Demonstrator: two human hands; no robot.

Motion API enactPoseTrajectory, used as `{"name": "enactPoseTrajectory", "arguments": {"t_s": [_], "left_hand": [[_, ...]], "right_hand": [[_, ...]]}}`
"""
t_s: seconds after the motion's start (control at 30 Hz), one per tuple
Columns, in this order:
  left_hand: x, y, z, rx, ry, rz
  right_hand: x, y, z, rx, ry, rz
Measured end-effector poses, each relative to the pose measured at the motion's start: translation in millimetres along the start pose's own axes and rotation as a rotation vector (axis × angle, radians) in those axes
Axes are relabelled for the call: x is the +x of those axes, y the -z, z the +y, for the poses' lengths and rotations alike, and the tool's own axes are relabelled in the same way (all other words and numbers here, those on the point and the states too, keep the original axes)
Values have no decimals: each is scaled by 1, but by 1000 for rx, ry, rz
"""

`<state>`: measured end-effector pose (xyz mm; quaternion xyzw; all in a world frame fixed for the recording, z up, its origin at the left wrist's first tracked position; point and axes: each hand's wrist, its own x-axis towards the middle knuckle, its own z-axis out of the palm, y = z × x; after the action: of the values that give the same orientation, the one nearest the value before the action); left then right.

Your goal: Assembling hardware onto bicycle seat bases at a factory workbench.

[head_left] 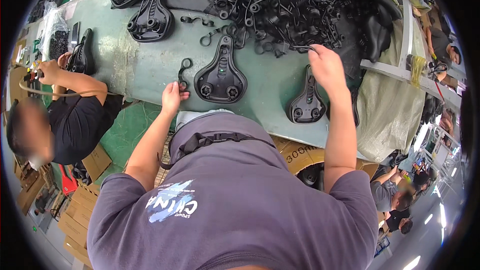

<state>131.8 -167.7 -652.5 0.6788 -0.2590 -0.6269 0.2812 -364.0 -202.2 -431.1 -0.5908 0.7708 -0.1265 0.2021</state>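
My left hand (171, 98) is closed on the lower end of a black double-ring strap (185, 70), whose free ring points away from me. Just right of it, a black bicycle saddle (220, 70) lies underside up, its narrow nose pointing away. Out at the edge of a heap of similar black straps (270, 5), my right hand (327, 67) pinches one black strap (302, 47) between thumb and fingers. Below that hand a second upturned saddle (306, 102) lies near the table's front edge. Two loose straps (197, 21) rest between the first saddle and the heap.
Several more upturned saddles (151, 17) lie at the back left of the green table (120, 62). On the left a co-worker (75, 120) holds a tool by another saddle. A metal frame (400, 70) and a pale sack (392, 110) border the right side. Cardboard boxes (77, 215) are stacked lower left.
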Motion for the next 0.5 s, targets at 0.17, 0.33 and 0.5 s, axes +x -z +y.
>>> {"name": "enactPoseTrajectory", "arguments": {"t_s": [0.17, 0.33, 0.5], "left_hand": [[2, 12, 13, 831, -246, 91], [0, -7, 64, 1026, -520, 109], [14, -16, 98, 1548, -1051, -254]], "right_hand": [[-9, 67, -7, 240, -311, -44], [-15, 188, 9, 5, -26, 481], [-30, 270, -21, 899, -87, 516]]}}
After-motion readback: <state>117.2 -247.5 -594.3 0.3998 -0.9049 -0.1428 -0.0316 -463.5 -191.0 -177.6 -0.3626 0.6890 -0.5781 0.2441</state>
